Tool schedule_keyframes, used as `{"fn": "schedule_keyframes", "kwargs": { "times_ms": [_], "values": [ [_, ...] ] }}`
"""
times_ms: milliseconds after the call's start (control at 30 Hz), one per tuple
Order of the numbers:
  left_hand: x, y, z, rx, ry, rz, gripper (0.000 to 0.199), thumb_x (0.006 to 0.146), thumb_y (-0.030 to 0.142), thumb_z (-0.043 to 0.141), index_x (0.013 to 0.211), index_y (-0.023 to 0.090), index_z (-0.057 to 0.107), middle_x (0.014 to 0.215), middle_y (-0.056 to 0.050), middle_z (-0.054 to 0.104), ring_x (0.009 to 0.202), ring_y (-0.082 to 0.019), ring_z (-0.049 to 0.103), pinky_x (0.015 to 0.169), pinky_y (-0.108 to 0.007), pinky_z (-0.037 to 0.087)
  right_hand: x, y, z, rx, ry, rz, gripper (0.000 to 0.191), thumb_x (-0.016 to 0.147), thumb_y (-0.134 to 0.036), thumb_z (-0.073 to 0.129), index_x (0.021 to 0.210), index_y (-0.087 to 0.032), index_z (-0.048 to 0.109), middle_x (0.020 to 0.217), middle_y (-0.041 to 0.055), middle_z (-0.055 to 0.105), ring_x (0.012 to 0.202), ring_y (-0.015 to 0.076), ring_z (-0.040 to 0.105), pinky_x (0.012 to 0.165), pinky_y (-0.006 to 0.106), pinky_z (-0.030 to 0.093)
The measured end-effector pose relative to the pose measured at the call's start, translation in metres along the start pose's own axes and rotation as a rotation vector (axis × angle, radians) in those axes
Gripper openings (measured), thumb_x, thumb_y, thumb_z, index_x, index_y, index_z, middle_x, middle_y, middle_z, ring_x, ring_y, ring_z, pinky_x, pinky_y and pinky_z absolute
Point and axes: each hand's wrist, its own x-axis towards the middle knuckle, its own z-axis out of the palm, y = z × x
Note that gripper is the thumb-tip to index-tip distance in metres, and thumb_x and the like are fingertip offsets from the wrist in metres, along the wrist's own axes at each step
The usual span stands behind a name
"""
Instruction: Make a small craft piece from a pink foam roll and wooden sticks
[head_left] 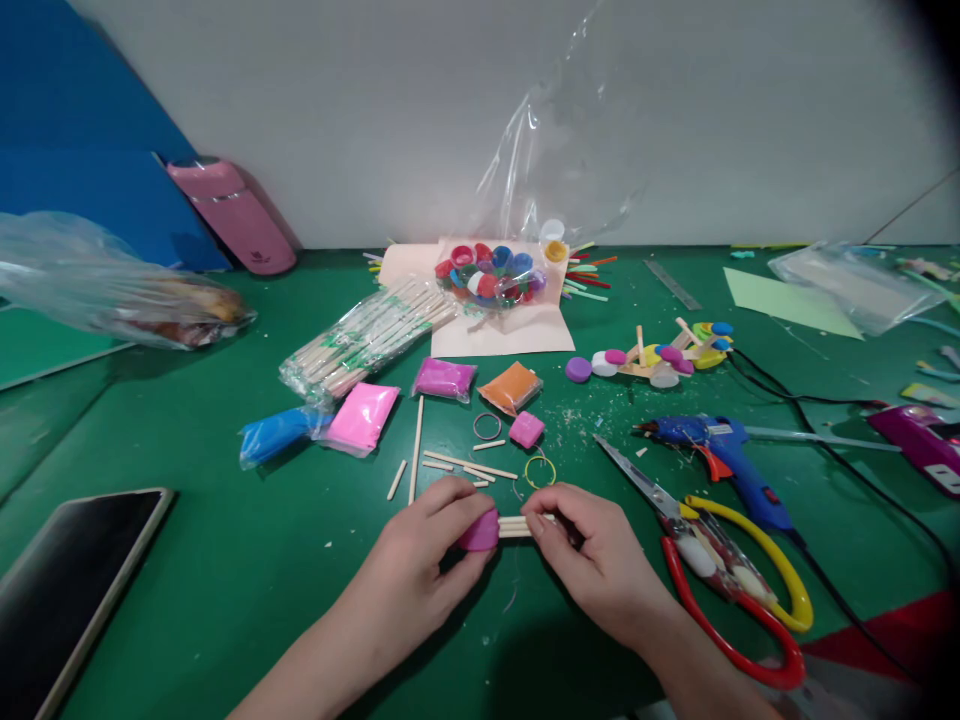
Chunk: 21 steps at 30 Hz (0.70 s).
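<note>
My left hand (439,545) is closed around a lump of purple-pink modelling clay (481,532), low in the middle of the head view. Several short wooden sticks (514,527) lie side by side and stick out from the clay's right side. My right hand (589,545) pinches their other end between thumb and fingers, which hide the tips. Just beyond both hands are loose cut stick pieces (491,471), a longer stick (417,445), a pink clay block (526,430), a dark ring (488,427) and a yellow ring (540,471).
Scissors (697,545) and a blue glue gun (731,450) with its cord lie right. Clay packets (444,379), bagged chopsticks (367,335) and bottle caps (487,275) are farther back. A stick-and-cap model (660,360) stands back right; a phone (75,590) lies left.
</note>
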Motion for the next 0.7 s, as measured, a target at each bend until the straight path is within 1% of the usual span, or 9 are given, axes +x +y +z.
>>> {"fn": "schedule_keyframes", "kwargs": {
  "times_ms": [400, 700],
  "values": [
    [0.0033, 0.0019, -0.0007, -0.009, 0.001, -0.002, 0.019, 0.079, 0.014, 0.045, 0.094, 0.020, 0.057, 0.089, -0.005, 0.055, 0.079, -0.013, 0.054, 0.069, -0.022, 0.046, -0.0009, 0.0006, -0.0017, -0.002, -0.006, -0.021, 0.014, 0.084, -0.019, 0.041, 0.080, -0.019, 0.055, 0.071, -0.0005, 0.056, 0.063, 0.0122, 0.050, 0.057, 0.023, 0.036],
    [0.0023, 0.0011, 0.0001, -0.014, -0.002, -0.008, 0.018, 0.079, 0.014, 0.046, 0.092, 0.019, 0.058, 0.089, -0.004, 0.055, 0.078, -0.013, 0.054, 0.069, -0.022, 0.045, 0.0000, 0.0014, -0.0007, 0.005, 0.022, -0.033, 0.015, 0.084, -0.019, 0.042, 0.079, -0.019, 0.056, 0.071, -0.0002, 0.057, 0.063, 0.0123, 0.051, 0.057, 0.022, 0.036]
  ]
}}
